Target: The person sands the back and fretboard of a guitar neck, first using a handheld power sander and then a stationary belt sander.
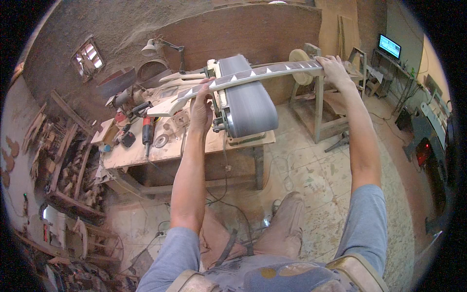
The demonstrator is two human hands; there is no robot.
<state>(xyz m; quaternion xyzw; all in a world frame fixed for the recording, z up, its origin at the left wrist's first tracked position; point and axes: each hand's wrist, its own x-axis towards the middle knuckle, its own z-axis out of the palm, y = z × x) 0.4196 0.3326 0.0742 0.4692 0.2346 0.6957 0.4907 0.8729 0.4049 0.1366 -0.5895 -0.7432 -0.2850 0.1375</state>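
orange power tool (148, 129) on the wooden bench (168, 152), lamp (149, 48) behind it, lit monitor (389, 46) at right

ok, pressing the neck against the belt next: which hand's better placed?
Left hand, probably: it grips the neck close beside the sanding belt, while the right hand holds the right end, well beyond it.

You are standing in a woodworking shop: a belt sander (250, 107) is mounted on the dusty workbench (127, 155) before you, a red power tool (148, 129) lies there too, and wood scraps (80, 175) crowd the left side.
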